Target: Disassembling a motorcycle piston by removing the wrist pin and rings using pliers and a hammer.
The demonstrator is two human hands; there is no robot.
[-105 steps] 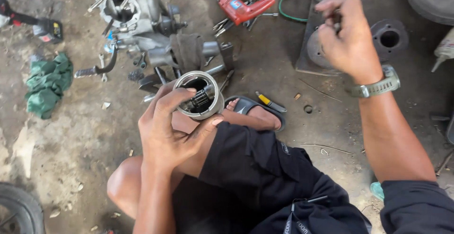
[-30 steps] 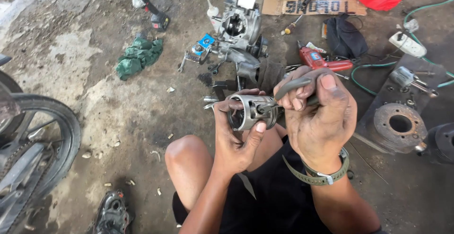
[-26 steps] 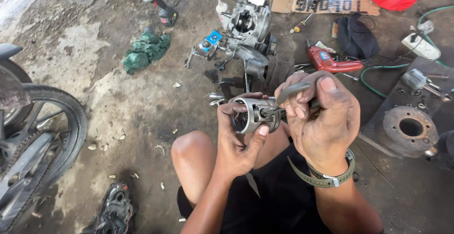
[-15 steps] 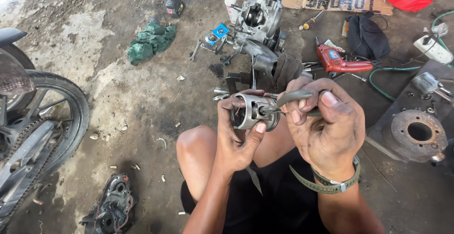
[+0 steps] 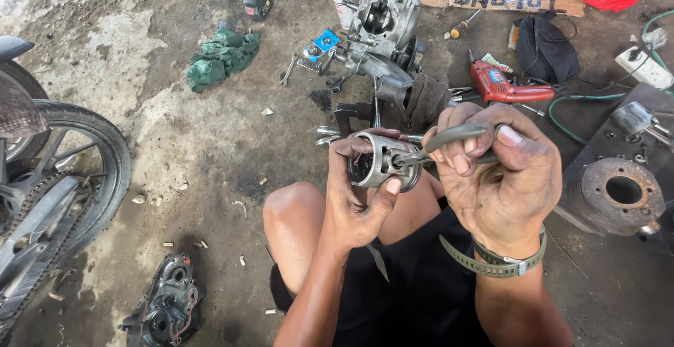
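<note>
Your left hand (image 5: 358, 203) fingers wrap closed around the piston (image 5: 382, 161), held above your knee. Your right hand (image 5: 502, 171) squeezes the pliers (image 5: 449, 143), tips at the pin hole in its side. The clip work seems unfinished; I cannot see any clip. The piston axis lies almost level, open skirt pointing left.

A person seen from above, with bare forearms and one bare knee (image 5: 295, 214). Both the left hand (image 5: 358, 199) and the right hand (image 5: 502, 171) are smeared with dark grease, grime under the nails. An olive-green watch strap (image 5: 491, 263) with a metal buckle circles the right wrist. Black shorts (image 5: 407, 298) cover the lap
</note>
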